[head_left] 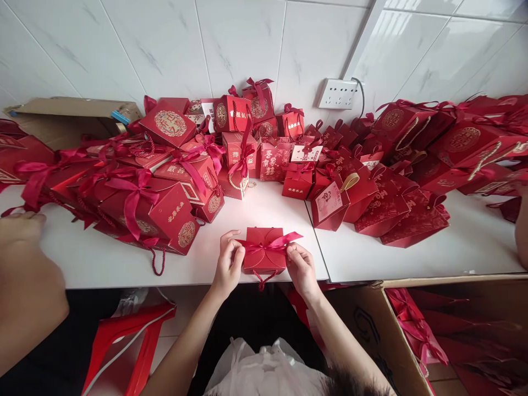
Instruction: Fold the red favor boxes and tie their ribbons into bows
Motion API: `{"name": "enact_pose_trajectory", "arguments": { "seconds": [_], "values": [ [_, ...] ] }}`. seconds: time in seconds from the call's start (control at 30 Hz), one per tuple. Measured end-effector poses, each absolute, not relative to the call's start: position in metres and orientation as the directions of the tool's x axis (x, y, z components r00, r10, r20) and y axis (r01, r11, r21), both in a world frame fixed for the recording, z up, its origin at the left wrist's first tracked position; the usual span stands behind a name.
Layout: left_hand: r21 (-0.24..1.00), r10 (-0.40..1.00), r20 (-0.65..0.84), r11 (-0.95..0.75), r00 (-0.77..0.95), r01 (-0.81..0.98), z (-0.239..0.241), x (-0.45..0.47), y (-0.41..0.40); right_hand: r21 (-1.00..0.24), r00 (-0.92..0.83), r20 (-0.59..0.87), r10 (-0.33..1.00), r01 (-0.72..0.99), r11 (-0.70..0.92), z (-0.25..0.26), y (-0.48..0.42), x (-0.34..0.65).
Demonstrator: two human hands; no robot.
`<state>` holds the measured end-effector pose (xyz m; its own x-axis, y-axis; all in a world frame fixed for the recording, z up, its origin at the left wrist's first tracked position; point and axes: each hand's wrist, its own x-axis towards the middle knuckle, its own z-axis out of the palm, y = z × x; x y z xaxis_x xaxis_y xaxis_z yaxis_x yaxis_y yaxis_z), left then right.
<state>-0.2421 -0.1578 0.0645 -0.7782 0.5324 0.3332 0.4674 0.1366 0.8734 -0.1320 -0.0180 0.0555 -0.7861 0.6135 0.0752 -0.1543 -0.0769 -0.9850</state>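
A small red gift box (264,254) with a red ribbon (270,242) across its top sits at the near edge of the white table (264,212). My left hand (227,265) is closed on the ribbon at the box's left side. My right hand (300,267) pinches the ribbon at the right side. A red cord handle hangs from the box over the table edge.
Many red gift boxes (148,187) and red bags (388,206) crowd the table behind. A cardboard box (70,115) stands far left. Another carton (412,330) with red items is on the floor right. Another person's hand (22,264) rests at left. A wall socket (338,93) is behind.
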Motion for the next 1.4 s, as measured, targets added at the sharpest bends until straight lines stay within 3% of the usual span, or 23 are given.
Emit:
{"name": "enact_pose_trajectory", "arguments": {
  "seconds": [0.13,0.2,0.27,0.33,0.43,0.57,0.67,0.77,0.93,1.13,1.4],
  "values": [
    [0.892,0.56,0.286,0.14,-0.778,0.429,0.066,-0.243,-0.159,-0.995,-0.796,0.089,0.599,-0.102,0.012,0.073,-0.002,-0.125],
    [0.896,0.592,0.267,0.139,-0.76,0.422,0.068,-0.245,-0.161,-0.971,-0.724,0.193,0.662,-0.045,0.234,0.094,0.006,-0.124],
    [0.889,0.609,0.271,0.137,-0.745,0.436,0.071,-0.245,-0.162,-0.847,-0.663,0.391,0.639,0.013,0.532,0.118,0.008,-0.131],
    [0.887,0.626,0.273,0.131,-0.731,0.444,0.074,-0.245,-0.163,-0.639,-0.758,0.489,0.431,0.025,0.769,0.137,0.002,-0.147],
    [0.879,0.639,0.271,0.139,-0.72,0.455,0.077,-0.244,-0.163,-0.44,-0.951,0.291,0.108,-0.032,0.897,0.151,-0.008,-0.175],
    [0.82,0.631,0.322,0.187,-0.706,0.541,0.082,-0.242,-0.164,-0.511,-0.997,0.07,-0.041,-0.072,0.857,0.149,-0.004,-0.195],
    [0.771,0.627,0.361,0.215,-0.69,0.599,0.084,-0.242,-0.166,-0.562,-0.997,0.053,-0.052,-0.073,0.824,0.146,0.002,-0.195],
    [0.731,0.628,0.381,0.244,-0.678,0.637,0.085,-0.242,-0.167,-0.534,-0.992,0.11,-0.059,-0.109,0.839,0.143,0.002,-0.189],
    [0.649,0.594,0.458,0.285,-0.662,0.705,0.088,-0.243,-0.166,-0.562,-0.969,0.216,0.124,-0.019,0.827,0.137,-0.003,-0.184],
    [0.494,0.785,0.461,0.162,-0.415,0.854,0.107,-0.245,-0.165,-0.618,-0.989,0.085,0.125,0.046,0.785,0.138,0.002,-0.188],
    [0.451,0.924,0.306,0.072,-0.23,0.89,0.119,-0.247,-0.155,-0.759,-0.943,-0.036,0.33,0.24,0.605,0.136,0.01,-0.191]
  ]
}}
